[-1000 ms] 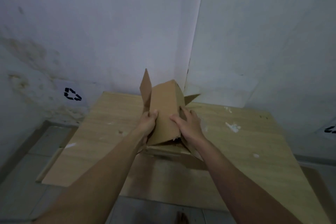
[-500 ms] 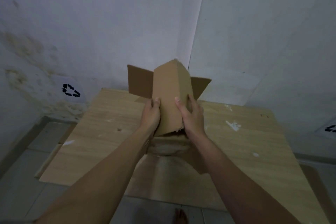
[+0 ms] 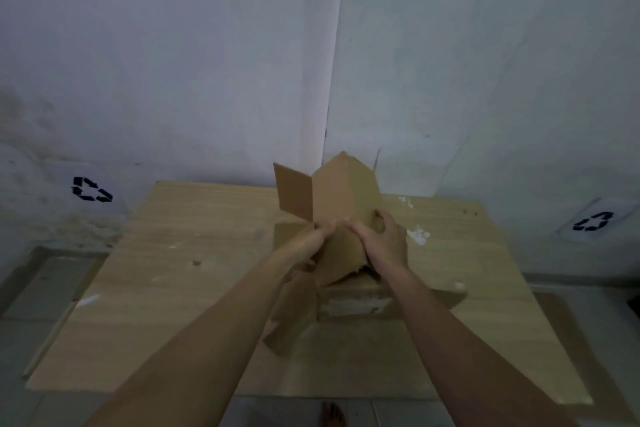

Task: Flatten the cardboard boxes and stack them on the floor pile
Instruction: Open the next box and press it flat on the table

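A wide wooden board is seen lying on the floor in the wall corner, with flat cardboard resting on it below the arms. Above this, a half-collapsed cardboard box is held in the air, its long axis running up and away from the person, its ridge pointing at the corner. It is gripped at its near end by the left hand and the right hand, fingers curled round either side, both equally near; pressing inward is judged the flattening move.
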The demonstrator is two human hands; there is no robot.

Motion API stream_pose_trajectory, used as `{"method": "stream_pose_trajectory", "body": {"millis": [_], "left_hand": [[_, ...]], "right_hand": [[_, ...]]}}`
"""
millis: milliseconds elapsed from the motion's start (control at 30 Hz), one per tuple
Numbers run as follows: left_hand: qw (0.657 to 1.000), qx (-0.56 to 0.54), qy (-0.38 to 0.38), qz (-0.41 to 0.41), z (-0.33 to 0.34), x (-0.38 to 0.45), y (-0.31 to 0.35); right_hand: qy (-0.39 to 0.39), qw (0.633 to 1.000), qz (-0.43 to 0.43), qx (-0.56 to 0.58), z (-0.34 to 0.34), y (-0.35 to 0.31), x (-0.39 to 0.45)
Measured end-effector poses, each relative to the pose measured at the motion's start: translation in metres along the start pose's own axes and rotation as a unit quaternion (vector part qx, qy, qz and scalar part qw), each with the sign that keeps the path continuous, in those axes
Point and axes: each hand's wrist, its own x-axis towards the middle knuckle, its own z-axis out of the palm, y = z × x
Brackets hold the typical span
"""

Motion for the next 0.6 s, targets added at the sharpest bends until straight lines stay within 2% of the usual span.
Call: {"method": "stream_pose_trajectory", "body": {"millis": [133, 267, 400, 533, 600], "left_hand": [[0.998, -0.055, -0.008, 0.034, 0.023, 0.006, -0.022], [0.989, -0.134, -0.003, 0.067, 0.028, 0.013, -0.022], [0.988, -0.099, 0.010, 0.121, 0.025, 0.010, -0.004], [0.987, -0.044, 0.037, 0.150, 0.021, 0.009, 0.015], [0.987, -0.028, 0.041, 0.150, 0.020, 0.007, 0.024]], "right_hand": [[-0.008, 0.999, 0.015, 0.029, -0.004, 0.025, 0.002], [-0.032, 0.999, 0.011, 0.033, -0.005, 0.016, 0.008], [-0.025, 1.000, 0.000, -0.002, -0.014, 0.012, 0.008], [0.050, 0.989, -0.128, -0.046, -0.030, -0.009, 0.011], [0.081, 0.970, -0.185, -0.134, -0.044, -0.020, 0.022]]}}
